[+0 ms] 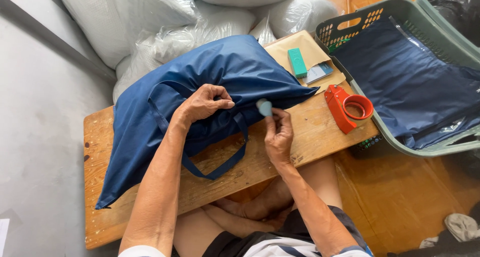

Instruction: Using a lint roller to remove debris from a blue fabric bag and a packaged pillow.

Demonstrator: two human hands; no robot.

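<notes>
Our left hand is closed into a fist on the gathered cloth of the blue bag, which lies stuffed and plump across the wooden surface, its strap looping down toward us. Our right hand is apart from the left and pinches a small pale blue piece between thumb and fingertips, held just beside the bag's bunched edge. What that piece is we cannot tell; it is small and partly hidden by the fingers.

Past the bag a green block and a card rest on brown paper, a red tape dispenser lies near the surface's far right corner, and a grey-green basket of folded blue cloth sits beside it. White sacks are heaped behind.

We judge the main risk to be the left grip: the cloth is slick and the filling pushes outward, so if the fist slackens the gathered fabric could spring open and spread. The small piece is held only at the fingertips and could drop onto the surface or to the floor below. The bag overhangs the near edge a little, so a hard tug on the strap might drag it off toward our lap.
</notes>
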